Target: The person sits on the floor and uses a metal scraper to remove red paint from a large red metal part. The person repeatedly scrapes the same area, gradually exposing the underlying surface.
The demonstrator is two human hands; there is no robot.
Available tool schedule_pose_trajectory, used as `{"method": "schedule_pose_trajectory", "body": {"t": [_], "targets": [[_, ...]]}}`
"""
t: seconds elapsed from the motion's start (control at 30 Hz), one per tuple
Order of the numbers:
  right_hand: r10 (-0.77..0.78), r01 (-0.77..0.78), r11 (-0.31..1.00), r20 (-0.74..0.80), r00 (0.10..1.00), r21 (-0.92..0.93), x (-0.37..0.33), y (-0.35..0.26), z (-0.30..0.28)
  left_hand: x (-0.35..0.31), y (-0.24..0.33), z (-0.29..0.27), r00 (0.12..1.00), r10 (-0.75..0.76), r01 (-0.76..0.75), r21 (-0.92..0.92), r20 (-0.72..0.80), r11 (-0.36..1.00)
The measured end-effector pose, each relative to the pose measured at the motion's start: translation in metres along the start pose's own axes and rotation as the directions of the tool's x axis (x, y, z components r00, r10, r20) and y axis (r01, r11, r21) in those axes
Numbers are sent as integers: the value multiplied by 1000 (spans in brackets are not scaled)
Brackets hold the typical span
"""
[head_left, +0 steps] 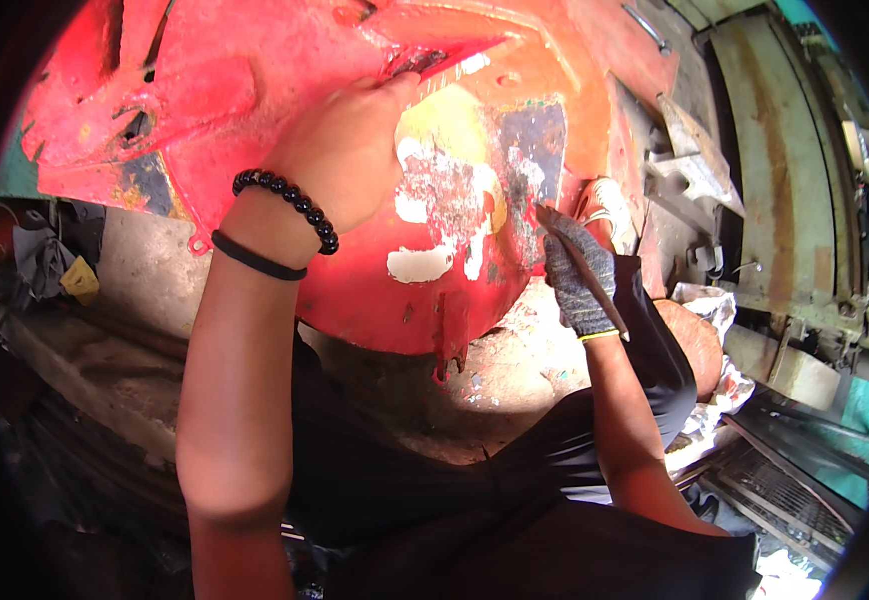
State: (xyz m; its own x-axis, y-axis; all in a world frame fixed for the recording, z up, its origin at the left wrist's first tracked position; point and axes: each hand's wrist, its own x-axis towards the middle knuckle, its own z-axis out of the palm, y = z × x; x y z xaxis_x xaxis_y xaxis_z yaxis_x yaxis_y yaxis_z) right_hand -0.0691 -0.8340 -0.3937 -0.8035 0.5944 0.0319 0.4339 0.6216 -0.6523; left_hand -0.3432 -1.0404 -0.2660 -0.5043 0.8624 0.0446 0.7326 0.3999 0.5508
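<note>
A large red-painted sheet-metal body panel lies before me, with bare, scraped patches of white, yellow and dark grey near its middle. Bare, with a black bead bracelet and a dark band at the wrist, my left hand rests on the panel beside a dark gap; its fingers are mostly hidden. My right hand, in a grey knit glove, is wrapped round a narrow brown rusty-looking bar. The bar's upper end is close to the panel's scraped right edge; I cannot tell whether they touch.
Past my right hand, a foot in a striped shoe stands beside the panel. An angled metal piece lies farther right, near a long pale-green metal panel. Dark rags hang at the left, and a grated metal piece lies lower right.
</note>
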Motion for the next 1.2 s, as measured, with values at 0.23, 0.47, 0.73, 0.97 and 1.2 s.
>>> {"method": "schedule_pose_trajectory", "body": {"t": [0.23,0.47,0.73,0.97,1.2], "targets": [[-50,67,985,105,993,-159,5,14,23,-3,5,-1,1000,4,-4,-12,14,1000],[-152,149,987,-39,988,-67,2,9,3,-2,-1,1,1000,6,-7,-31,-18,999],[135,-124,989,155,979,-76,2,23,18,-1,-2,1,998,47,-49,-60,-29,997],[-127,133,987,68,989,-94,3,15,3,-1,0,0,999,30,-30,-35,-10,999],[10,5,994,132,991,-108,-11,10,11,-1,-2,0,999,33,-33,-8,-15,999]]}}
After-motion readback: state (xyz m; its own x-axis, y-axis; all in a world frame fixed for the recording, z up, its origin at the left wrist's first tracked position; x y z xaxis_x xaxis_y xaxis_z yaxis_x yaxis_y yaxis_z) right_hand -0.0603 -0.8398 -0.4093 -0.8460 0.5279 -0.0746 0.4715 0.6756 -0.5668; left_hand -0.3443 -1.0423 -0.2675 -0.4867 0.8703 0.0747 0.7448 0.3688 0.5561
